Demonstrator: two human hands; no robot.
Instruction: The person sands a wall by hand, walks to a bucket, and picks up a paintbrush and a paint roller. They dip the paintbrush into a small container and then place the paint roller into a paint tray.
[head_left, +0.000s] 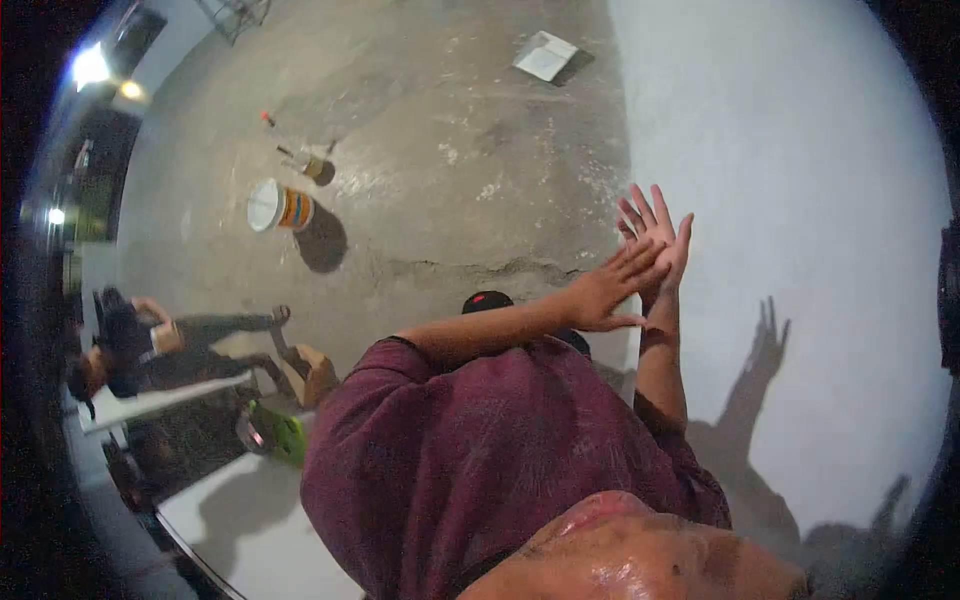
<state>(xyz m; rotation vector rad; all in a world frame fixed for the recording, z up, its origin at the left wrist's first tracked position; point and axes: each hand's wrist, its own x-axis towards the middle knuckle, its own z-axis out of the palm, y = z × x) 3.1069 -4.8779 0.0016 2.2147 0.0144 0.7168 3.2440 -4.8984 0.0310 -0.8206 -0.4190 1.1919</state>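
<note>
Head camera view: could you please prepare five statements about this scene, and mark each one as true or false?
1. The bare left hand holds a paintbrush. False: it is open, and no tool is visible in it.
2. The bare right hand is open, with its fingers pointing up in the picture. True.
3. The white bucket with an orange label touches the smooth white wall. False: it stands on the grey floor, away from that wall.
4. A hand-shaped shadow falls on the white wall. True.
5. The person's shirt is yellow. False: it is maroon.
</note>
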